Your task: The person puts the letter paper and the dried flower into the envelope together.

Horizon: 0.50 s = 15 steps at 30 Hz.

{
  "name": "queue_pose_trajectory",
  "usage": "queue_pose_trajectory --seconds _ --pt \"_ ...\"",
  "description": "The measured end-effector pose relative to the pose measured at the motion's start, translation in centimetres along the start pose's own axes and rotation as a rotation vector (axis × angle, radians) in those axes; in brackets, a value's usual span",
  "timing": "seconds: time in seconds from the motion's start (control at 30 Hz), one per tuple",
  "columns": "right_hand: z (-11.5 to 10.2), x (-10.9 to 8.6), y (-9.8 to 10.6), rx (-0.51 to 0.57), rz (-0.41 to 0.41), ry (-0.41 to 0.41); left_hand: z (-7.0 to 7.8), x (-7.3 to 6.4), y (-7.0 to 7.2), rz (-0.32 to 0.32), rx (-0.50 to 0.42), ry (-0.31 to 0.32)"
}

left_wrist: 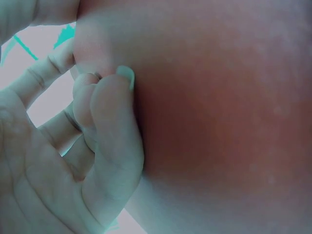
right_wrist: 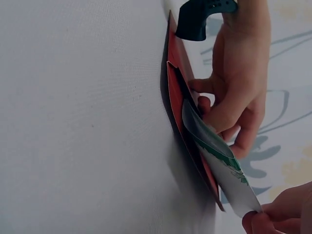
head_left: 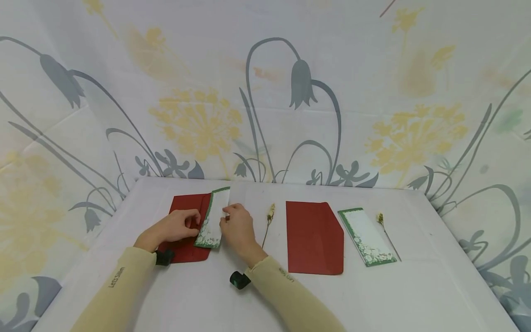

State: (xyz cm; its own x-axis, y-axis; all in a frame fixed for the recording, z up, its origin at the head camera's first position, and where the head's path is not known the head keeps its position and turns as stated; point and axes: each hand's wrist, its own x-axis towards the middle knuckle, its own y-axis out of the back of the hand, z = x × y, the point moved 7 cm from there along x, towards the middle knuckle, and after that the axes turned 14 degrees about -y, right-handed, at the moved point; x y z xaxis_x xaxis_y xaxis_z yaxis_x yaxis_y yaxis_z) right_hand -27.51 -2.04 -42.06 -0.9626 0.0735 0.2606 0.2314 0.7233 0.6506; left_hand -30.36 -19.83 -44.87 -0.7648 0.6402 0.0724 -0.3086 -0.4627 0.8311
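At the left of the table a red envelope (head_left: 182, 252) lies under my left hand (head_left: 176, 226), whose curled fingers and thumb appear to pinch its edge in the left wrist view. My right hand (head_left: 241, 230) pinches the right edge of a white card (head_left: 213, 219) with green borders and printed white flowers. The card is tilted over the envelope's right part and bends in the right wrist view. Close to the card's left edge is my left thumb; whether it touches the card is hard to tell. Part of the envelope is hidden beneath the card.
A dried flower stem (head_left: 270, 216) lies just right of my right hand. Further right are a second red envelope (head_left: 314, 237), another flowered card (head_left: 365, 235) and another dried stem (head_left: 386, 230). A patterned cloth (head_left: 274, 115) hangs behind the white table (head_left: 373, 299).
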Motion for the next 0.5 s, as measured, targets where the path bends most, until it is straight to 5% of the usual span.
queue_pose_trajectory --seconds 0.5 --pt "-0.50 -0.50 -0.96 0.032 -0.112 -0.077 0.08 -0.04 -0.02 0.002 -0.004 -0.012"
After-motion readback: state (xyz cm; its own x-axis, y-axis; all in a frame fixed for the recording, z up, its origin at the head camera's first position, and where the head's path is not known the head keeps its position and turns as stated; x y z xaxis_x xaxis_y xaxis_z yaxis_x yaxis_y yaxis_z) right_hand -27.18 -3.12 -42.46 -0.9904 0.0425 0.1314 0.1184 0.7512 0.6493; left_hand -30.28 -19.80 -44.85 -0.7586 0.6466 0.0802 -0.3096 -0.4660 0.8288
